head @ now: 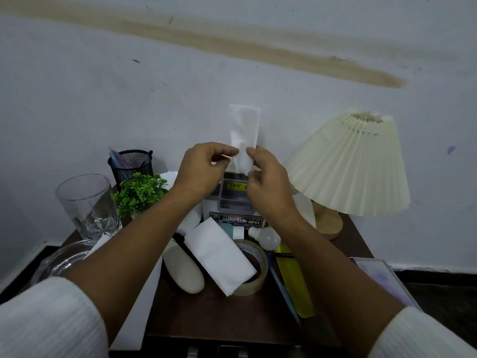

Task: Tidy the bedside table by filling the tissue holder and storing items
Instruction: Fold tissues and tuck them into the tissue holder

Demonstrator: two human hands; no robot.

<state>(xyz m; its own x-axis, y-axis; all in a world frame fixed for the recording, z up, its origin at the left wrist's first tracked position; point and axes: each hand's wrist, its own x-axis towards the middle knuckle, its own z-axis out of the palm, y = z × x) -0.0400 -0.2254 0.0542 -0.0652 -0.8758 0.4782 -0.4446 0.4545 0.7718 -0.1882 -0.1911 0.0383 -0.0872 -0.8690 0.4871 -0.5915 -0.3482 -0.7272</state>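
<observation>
A white tissue [244,130] stands upright out of the tissue holder [233,200], a clear box with a yellow price sticker at the back of the dark wooden table [232,319]. My left hand [204,169] pinches the tissue's left edge near its base. My right hand [268,177] pinches its right edge. Both hands hover just above the holder. A folded stack of white tissues [219,254] lies in front, leaning over a roll of clear tape [254,267].
A pleated cream lamp [353,166] stands at the right. A black mesh pen cup [131,164], a small green plant [140,192] and a drinking glass [87,205] stand at the left. A bulb [265,236], yellow ruler [294,280], cream oval object [183,267] and glass dish [59,264] crowd the front.
</observation>
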